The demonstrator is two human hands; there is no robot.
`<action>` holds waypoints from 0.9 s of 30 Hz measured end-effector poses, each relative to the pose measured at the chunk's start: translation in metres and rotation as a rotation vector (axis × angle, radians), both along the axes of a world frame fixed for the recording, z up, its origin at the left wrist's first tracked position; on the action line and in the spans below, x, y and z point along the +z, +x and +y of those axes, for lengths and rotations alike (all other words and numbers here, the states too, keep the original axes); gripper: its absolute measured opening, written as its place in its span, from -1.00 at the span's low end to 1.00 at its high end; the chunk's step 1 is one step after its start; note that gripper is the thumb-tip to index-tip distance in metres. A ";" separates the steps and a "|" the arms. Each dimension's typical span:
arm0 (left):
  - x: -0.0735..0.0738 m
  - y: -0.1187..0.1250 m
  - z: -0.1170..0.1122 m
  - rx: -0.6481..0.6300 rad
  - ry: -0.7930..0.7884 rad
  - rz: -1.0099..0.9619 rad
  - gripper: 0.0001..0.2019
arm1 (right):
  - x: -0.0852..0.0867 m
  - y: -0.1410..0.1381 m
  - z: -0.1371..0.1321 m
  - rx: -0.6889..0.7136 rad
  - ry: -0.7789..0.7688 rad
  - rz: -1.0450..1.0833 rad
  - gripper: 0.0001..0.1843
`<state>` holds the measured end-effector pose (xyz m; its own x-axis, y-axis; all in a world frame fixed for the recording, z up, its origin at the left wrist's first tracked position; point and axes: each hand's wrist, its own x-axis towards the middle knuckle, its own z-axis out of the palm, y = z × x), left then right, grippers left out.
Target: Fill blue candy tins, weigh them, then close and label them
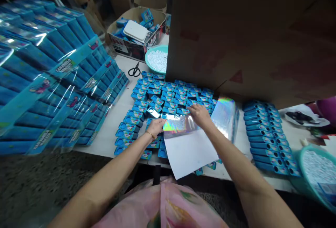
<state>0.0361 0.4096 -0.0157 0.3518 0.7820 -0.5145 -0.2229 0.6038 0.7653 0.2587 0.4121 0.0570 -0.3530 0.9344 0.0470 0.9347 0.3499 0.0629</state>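
A shiny holographic sticker sheet with a white backing [190,152] lies partly folded over rows of small blue boxes [131,120]. At its upper left corner, my left hand [156,127], with a bracelet on the wrist, is closed on the edge. My right hand [200,115] pinches the far edge of the same sheet, its fingertips partly hidden. Between the hands the rainbow-coloured face shows. More holographic sheets [224,118] rest just right of my right hand. One box near my left hand has a white top [153,112].
Wrapped stacks of blue display boxes [65,67] stand at the left. Black scissors [134,70] lie near a carton [136,28] of blue pieces. A large cardboard box [236,39] blocks the back right. Blue boxes [265,137] and a teal basin of white pieces [319,172] are at right.
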 end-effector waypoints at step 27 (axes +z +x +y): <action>-0.008 -0.019 -0.024 0.188 -0.213 -0.342 -0.95 | -0.061 -0.103 -0.042 0.313 0.013 0.088 -0.60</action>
